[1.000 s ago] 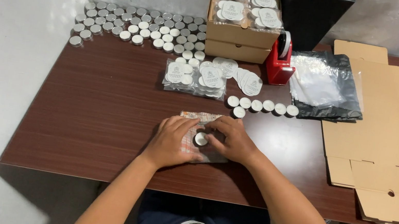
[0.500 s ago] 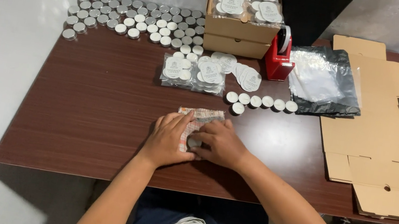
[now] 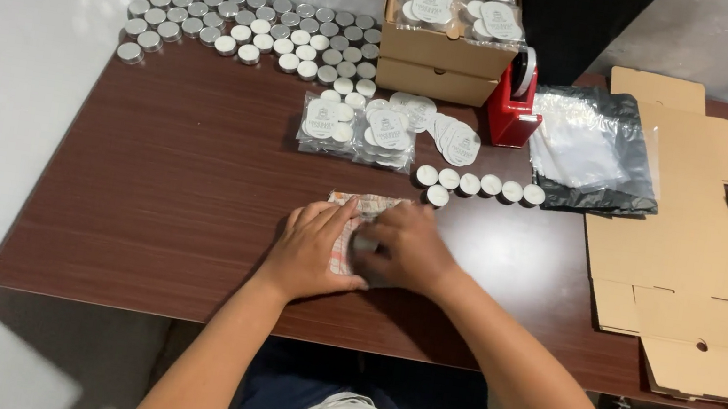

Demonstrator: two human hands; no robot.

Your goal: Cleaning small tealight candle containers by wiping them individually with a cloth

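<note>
My left hand (image 3: 311, 246) and my right hand (image 3: 409, 247) press together on a small clear plastic pouch (image 3: 366, 204) lying flat on the brown table (image 3: 165, 205). A tealight is barely visible between my fingers, mostly hidden. Just beyond my right hand runs a short row of white tealights (image 3: 479, 186). Further back lie filled clear pouches of tealights (image 3: 358, 128) and a fan of round white labels (image 3: 450, 136).
Many loose tealights (image 3: 247, 27) cover the far left of the table. A cardboard box of packed pouches (image 3: 451, 27) stands at the back, a red tape dispenser (image 3: 514, 107) beside it, then a black bag with clear bags (image 3: 592, 151). Flat cardboard blanks (image 3: 698, 261) lie right.
My hands have closed tighter over the pouch, hiding the tealight that was visible between them a second ago. The view has shifted slightly.
</note>
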